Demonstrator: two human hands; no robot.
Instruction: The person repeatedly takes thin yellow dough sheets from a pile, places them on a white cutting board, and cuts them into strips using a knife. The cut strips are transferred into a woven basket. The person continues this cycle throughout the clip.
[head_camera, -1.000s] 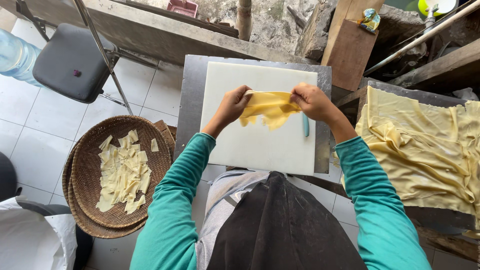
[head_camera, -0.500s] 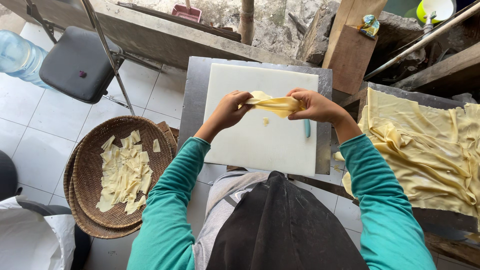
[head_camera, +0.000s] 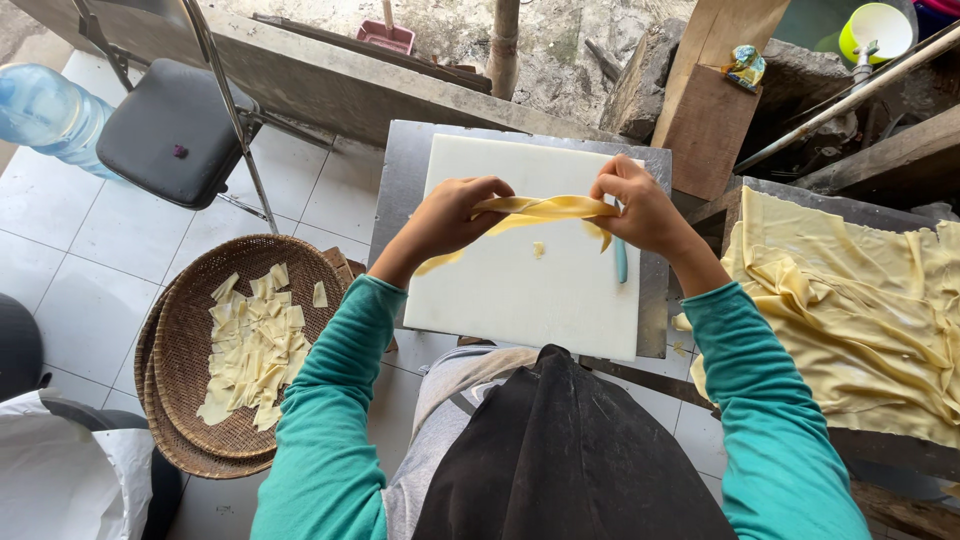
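Both hands hold one yellow dough sheet (head_camera: 545, 209), gathered into a narrow strip and stretched level above a white cutting board (head_camera: 500, 290). My left hand (head_camera: 450, 215) pinches its left end, and a loose tail hangs down below that hand. My right hand (head_camera: 640, 205) grips the right end. A small yellow scrap (head_camera: 538, 249) lies on the board under the strip. A light blue knife handle (head_camera: 621, 260) rests on the board just below my right hand.
A round woven basket (head_camera: 190, 330) with several cut yellow pieces stands on the tiled floor at left. A pile of yellow sheets (head_camera: 850, 300) lies on a surface at right. A black chair (head_camera: 170, 130) and a water jug (head_camera: 45, 110) are at the far left.
The sheet was a bunched wad between close-set hands; now both hands have drawn apart and pulled it into a long thin strip over the board.
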